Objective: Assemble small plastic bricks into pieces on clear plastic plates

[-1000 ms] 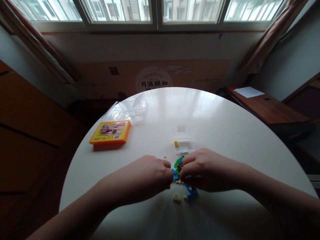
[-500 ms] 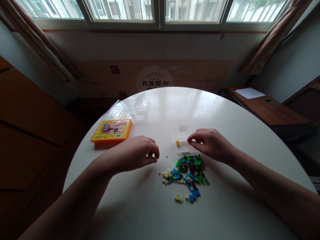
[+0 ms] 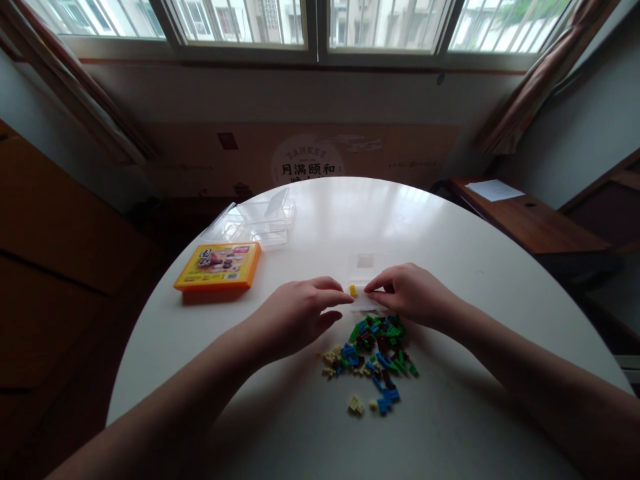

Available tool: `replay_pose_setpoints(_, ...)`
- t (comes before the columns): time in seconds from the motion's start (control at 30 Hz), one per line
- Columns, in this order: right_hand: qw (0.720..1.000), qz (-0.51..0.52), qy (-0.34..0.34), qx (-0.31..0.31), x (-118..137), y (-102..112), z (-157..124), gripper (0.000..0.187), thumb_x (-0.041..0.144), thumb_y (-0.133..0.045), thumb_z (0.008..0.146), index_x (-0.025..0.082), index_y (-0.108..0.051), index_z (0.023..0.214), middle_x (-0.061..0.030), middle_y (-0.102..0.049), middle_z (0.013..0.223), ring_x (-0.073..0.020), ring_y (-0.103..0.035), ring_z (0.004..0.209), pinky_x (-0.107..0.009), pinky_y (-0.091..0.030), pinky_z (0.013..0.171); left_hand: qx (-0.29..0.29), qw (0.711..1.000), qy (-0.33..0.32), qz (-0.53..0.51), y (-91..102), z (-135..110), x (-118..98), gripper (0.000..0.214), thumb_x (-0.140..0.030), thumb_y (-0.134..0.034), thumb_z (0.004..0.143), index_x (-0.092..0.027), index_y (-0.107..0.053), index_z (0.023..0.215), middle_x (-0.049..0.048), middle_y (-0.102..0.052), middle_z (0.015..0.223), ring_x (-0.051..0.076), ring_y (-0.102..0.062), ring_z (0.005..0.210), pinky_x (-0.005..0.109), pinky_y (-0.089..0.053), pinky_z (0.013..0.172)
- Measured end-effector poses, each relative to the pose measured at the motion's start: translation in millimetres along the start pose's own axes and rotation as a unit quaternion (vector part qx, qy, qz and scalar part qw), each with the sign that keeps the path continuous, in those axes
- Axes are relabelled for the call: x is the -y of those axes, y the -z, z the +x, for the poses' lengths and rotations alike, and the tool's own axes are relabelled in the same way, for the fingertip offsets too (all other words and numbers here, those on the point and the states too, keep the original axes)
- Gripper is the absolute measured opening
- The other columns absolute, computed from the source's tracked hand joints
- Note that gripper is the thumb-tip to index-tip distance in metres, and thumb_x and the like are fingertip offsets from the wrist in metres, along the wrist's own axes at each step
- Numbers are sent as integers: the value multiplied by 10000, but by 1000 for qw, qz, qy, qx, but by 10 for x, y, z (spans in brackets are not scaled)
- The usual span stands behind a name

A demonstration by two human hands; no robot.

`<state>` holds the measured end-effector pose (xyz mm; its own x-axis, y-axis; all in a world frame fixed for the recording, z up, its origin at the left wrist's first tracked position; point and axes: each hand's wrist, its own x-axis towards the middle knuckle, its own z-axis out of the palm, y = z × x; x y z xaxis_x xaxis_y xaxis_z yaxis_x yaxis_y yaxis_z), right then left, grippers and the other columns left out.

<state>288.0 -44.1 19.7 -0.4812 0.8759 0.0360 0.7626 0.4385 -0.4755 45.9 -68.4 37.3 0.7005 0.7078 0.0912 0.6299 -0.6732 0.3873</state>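
A small clear plastic box with a yellow brick in it lies on the round white table. My left hand touches the box's left edge with index finger and thumb stretched out. My right hand pinches the box's right side with its fingertips. Just in front of both hands lies a pile of tiny green, blue, brown and cream bricks, with a few loose ones nearer me.
An orange flat box lies at the table's left. Behind it stand clear plastic trays. A clear lid lies beyond the small box. A wooden side table with a paper sheet stands at the right.
Both hands left the brick pile and moved away from me to the small clear box. My left hand then slid right to the box's left edge; the right hand closed on its right side.
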Motion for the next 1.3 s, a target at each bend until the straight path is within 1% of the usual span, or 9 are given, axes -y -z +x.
replay_pose_setpoints(0.1,1000,7,4,-11,-19,31,-16,197,268,-615,827,262,-777,939,-10,-753,802,-153,-653,695,-268,-460,623,-9,1000,-1,-3,-59,12,21,342,-164,-576,883,-303,-671,1181,33,-667,1187,180,-673,925,302,-517,784)
replay_pose_setpoints(0.23,999,6,17,-45,-54,86,-64,213,212,-595,825,271,-772,928,2,-761,908,-155,-681,795,-269,-481,706,-45,999,22,3,-62,4,79,284,-170,-583,877,-298,-717,1092,25,-694,1115,159,-678,831,279,-518,726)
replay_pose_setpoints(0.3,999,-5,20,-51,-55,93,-79,209,213,-596,827,278,-770,920,15,-759,904,-154,-677,795,-265,-475,697,-60,998,34,5,-60,8,97,253,-181,-585,877,-297,-731,1049,15,-703,1082,153,-674,795,274,-514,698)
replay_pose_setpoints(0.37,998,-17,23,-49,-41,82,-80,193,233,-603,833,286,-769,915,23,-754,878,-150,-667,772,-260,-458,668,-66,997,38,3,-70,18,102,269,-169,-582,875,-305,-728,1056,6,-704,1072,150,-671,780,271,-512,685)
replay_pose_setpoints(0.53,998,-52,22,-33,5,26,-35,151,281,-620,839,298,-765,877,34,-731,778,-128,-616,668,-250,-390,582,-70,997,11,-6,-139,39,86,357,-121,-560,866,-307,-693,1140,10,-696,1115,145,-675,794,264,-518,692)
replay_pose_setpoints(0.73,997,-76,11,-23,34,-11,13,144,309,-618,842,301,-761,835,37,-725,771,-120,-596,660,-252,-373,594,-50,999,17,-15,-174,67,55,351,-144,-548,886,-303,-680,1171,13,-700,1131,165,-681,863,276,-541,735)
replay_pose_setpoints(0.87,996,-89,-2,-14,57,-12,15,146,318,-611,837,307,-756,820,46,-715,750,-116,-575,631,-254,-355,575,-43,999,13,-17,-169,78,30,327,-147,-538,893,-284,-698,1144,17,-707,1122,174,-685,880,285,-550,760)
replay_pose_setpoints(1.0,995,-100,-4,-5,78,9,14,160,314,-594,835,295,-752,813,41,-710,747,-115,-563,617,-254,-342,561,-43,999,13,-12,-175,82,27,295,-176,-545,898,-294,-709,1113,5,-706,1126,172,-689,874,295,-554,753)
replay_pose_setpoints(1.3,990,-144,-1,0,71,47,-2,173,272,-578,828,289,-750,830,25,-711,758,-141,-588,655,-270,-341,581,-51,999,8,3,-198,94,18,287,-184,-554,887,-309,-729,1077,-3,-713,1120,172,-697,870,296,-546,739)
